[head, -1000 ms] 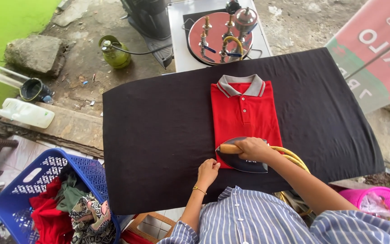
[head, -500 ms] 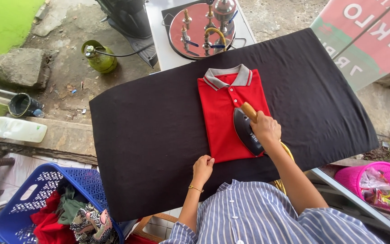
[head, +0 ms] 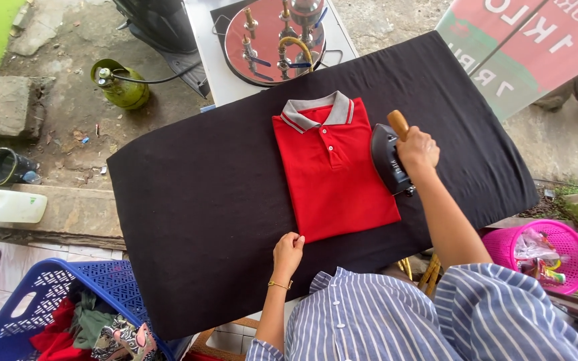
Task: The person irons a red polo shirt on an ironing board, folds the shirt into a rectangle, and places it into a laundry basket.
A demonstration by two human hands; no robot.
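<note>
A black-covered ironing table (head: 188,220) fills the view; a blue laundry basket (head: 48,301) sits at its near left corner, a pink basket (head: 563,241) at the right, and a green gas cylinder (head: 122,83) beyond. The folded red polo shirt (head: 332,170) lies centred. The left hand (head: 289,251), fingers together, presses its near left corner. The right hand (head: 417,148), clamped round the handle, holds a dark iron (head: 386,159) at the shirt's right edge.
</note>
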